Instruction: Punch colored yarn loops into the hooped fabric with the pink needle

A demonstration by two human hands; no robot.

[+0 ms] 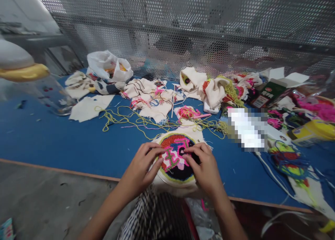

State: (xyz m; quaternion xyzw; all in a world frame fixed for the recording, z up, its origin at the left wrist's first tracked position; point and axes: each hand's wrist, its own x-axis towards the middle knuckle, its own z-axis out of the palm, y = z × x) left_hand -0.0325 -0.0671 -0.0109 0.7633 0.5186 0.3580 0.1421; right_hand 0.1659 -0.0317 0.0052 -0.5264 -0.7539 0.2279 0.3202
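Observation:
A round embroidery hoop (175, 179) holding cream cloth lies at the table's front edge, partly over my lap. Its yarn design (171, 156) shows orange, pink, black, green and blue patches inside a yellow-green ring. My left hand (147, 159) rests at the hoop's left side, thumb and fingertips near the pink and white part, with a gap between them. From the right, my right hand (202, 161) reaches over the black area; its thumb and index finger come close together at the small dark shape, and what they hold, if anything, is too small to make out.
Behind the hoop, yellow-green yarn (125, 119) trails across the blue table (78, 142). Cloth scraps (150, 97), a plastic bag (104, 64) and a dark green box (270, 91) line the back by a perforated metal screen (167, 30). A clear bottle (52, 90) stands left; a white cable (272, 177) runs right.

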